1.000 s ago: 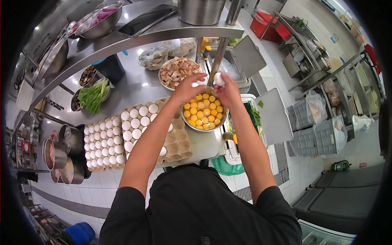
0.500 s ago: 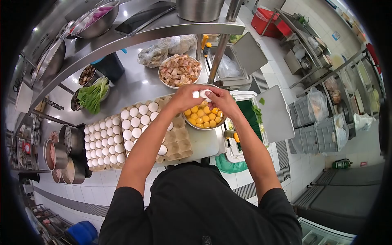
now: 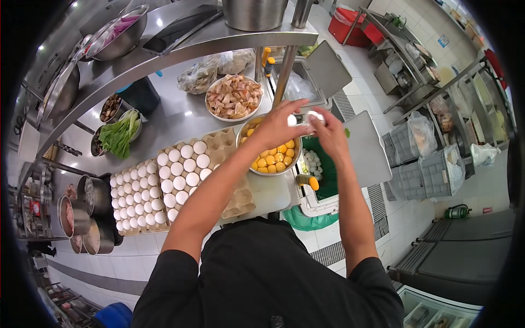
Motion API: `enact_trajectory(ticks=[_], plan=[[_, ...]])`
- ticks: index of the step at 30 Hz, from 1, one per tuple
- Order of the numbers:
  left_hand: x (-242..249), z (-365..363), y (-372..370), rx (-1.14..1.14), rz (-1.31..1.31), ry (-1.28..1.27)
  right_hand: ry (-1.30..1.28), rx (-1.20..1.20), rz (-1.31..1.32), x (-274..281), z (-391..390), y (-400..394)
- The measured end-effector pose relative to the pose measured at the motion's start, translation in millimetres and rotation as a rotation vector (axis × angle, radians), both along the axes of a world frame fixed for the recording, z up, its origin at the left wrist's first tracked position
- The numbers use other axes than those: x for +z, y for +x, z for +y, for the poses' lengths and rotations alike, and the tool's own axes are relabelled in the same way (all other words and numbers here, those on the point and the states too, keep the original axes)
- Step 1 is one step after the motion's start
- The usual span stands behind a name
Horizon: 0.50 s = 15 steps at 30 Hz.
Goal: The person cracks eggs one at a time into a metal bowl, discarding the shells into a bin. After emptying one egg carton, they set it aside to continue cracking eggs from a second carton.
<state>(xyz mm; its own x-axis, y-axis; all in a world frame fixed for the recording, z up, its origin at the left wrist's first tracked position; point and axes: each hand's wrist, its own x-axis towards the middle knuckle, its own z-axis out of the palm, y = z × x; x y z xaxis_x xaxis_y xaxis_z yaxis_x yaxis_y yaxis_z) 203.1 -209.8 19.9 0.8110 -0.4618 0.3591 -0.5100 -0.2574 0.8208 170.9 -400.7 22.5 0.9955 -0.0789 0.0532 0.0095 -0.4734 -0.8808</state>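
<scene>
My left hand (image 3: 280, 128) is over the right side of a metal bowl (image 3: 272, 173) of egg yolks (image 3: 273, 158), its fingers closed on a white eggshell half (image 3: 292, 119). Just to the right, past the bowl's rim, my right hand (image 3: 331, 135) pinches another piece of eggshell (image 3: 315, 116). Below it, white shells (image 3: 312, 163) lie in a bin with a green liner (image 3: 328, 185). Left of the bowl is a cardboard egg tray (image 3: 239, 201), partly filled with white eggs (image 3: 189, 165); my left forearm hides some of them.
A second tray of eggs (image 3: 134, 195) adjoins the first. Behind the bowl stands a bowl of chopped meat (image 3: 234, 97). Leafy greens (image 3: 118, 133) sit at the left. A steel shelf (image 3: 180, 57) crosses above the counter. A yellow-handled tool (image 3: 308, 181) rests by the bin.
Both hands have moved right from above the bowl toward the bin and drawn a little apart. The egg held between them now shows as separate shell pieces, one in each hand.
</scene>
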Motion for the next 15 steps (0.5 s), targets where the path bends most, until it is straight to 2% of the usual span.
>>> enact_trajectory(ticks=[1, 2, 3, 5, 6, 7, 9, 11, 12, 13, 15], plan=[[-3.0, -10.5, 0.2, 0.059, 0.068, -0.061, -0.222, -0.080, -0.065, 1.9, -18.3, -1.2], [-25.9, -20.6, 14.5, -0.026, 0.296, -0.154, -0.543, -0.111, -0.295, -9.7, -37.0, 0.2], [-24.7, -27.9, 11.8, -0.033, 0.297, -0.154, -0.545, -0.118, -0.293, -12.0, -35.7, -3.6], [-19.3, -39.0, 4.6, -0.124, 0.981, -0.804, -0.449, -0.019, -0.428, -15.6, -18.4, -11.1], [-24.5, -33.1, 5.4, -0.254, 1.039, -0.820, -0.256, 0.141, -0.249, -20.0, -4.5, -9.1], [-27.9, -28.8, 6.1, -0.258, 1.039, -0.813, -0.324, 0.107, -0.378, -17.1, 14.3, -10.7], [-34.2, -17.7, 7.3, -0.178, 0.969, -0.724, -0.108, -0.004, -0.339, -38.6, 22.2, 10.7], [-39.6, 1.2, 10.5, -0.101, 0.936, -0.778, 0.244, -0.226, -0.204, -37.3, 35.0, 37.5], [-38.3, 12.5, 12.4, -0.022, 0.898, -0.711, 0.464, -0.310, -0.230, -54.9, 33.7, 59.1], [-37.8, 22.7, 14.1, 0.057, 0.860, -0.646, 0.465, -0.301, -0.228, -66.2, 37.1, 78.8], [-42.2, 36.7, 18.9, 0.099, 0.861, -0.637, 0.701, -0.657, -0.383, -84.3, 49.2, 115.8]])
